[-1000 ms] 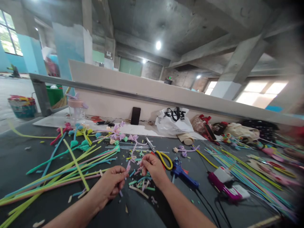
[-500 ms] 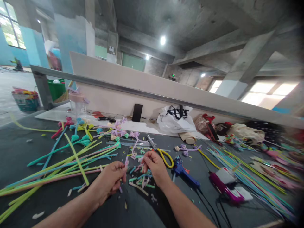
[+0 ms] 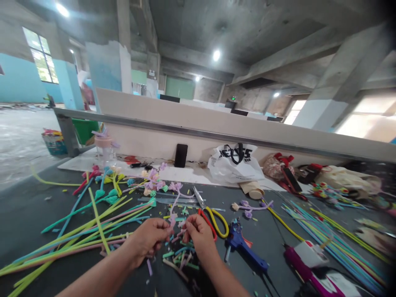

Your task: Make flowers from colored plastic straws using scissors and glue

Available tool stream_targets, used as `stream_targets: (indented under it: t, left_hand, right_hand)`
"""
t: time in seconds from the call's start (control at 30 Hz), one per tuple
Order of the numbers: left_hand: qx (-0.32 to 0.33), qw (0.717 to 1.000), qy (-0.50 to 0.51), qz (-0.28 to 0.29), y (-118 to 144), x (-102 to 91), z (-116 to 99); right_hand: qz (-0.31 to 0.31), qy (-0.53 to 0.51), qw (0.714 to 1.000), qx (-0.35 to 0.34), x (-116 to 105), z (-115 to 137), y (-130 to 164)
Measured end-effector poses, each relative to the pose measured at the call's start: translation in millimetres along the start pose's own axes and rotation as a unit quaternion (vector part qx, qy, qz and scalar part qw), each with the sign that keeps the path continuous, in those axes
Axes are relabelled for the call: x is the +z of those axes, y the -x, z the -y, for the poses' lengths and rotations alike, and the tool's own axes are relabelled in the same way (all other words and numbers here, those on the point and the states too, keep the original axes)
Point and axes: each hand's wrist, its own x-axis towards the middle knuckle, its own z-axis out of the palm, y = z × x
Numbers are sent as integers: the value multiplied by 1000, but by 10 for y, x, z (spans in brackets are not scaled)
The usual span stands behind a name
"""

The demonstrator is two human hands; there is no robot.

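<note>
My left hand [image 3: 153, 238] is closed in a pinch on a short lilac pipe cleaner piece [image 3: 172, 220], which stands up from the fingertips. Close beside it, my right hand [image 3: 198, 233] is also pinched, and what lies between its fingertips is too small to make out. Under both hands lie cut pipe cleaner bits [image 3: 187, 260] in several pastel colours. Yellow-and-red-handled scissors [image 3: 219, 222] rest just past my right hand, with a blue glue gun [image 3: 247, 249] to their right. Finished lilac pipe cleaner flowers [image 3: 154, 177] lie beyond the hands.
Long pipe cleaners [image 3: 71, 239] spread across the left, with more [image 3: 331, 243] at the right. A magenta device [image 3: 305, 268] with cords sits front right. Along the back are a lidded cup [image 3: 104, 150], a phone [image 3: 181, 155] and a white bag [image 3: 235, 165].
The view has tilted up and shifted left, so the table things appear lower. My hands have come closer together, both still pinched.
</note>
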Motion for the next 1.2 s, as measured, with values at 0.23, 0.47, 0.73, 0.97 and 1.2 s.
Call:
stream_targets:
  t: [0.23,0.47,0.73,0.97,1.2]
  left_hand:
    - [58,996,-18,-66,-129,128,105]
    - [75,993,-22,-89,-151,84,198]
    - [52,990,-67,-113,-63,131,121]
    - [81,981,-133,-114,-10,28,237]
    - [59,983,-119,-125,-83,-11,312]
  right_hand:
    - [-18,36,999,7,-50,78,14]
    - [14,91,995,27,-3,-1,22]
    - [43,168,985,8,38,47,83]
    - [56,221,974,-9,-27,15,122]
    - [59,248,967,-12,-49,14,76]
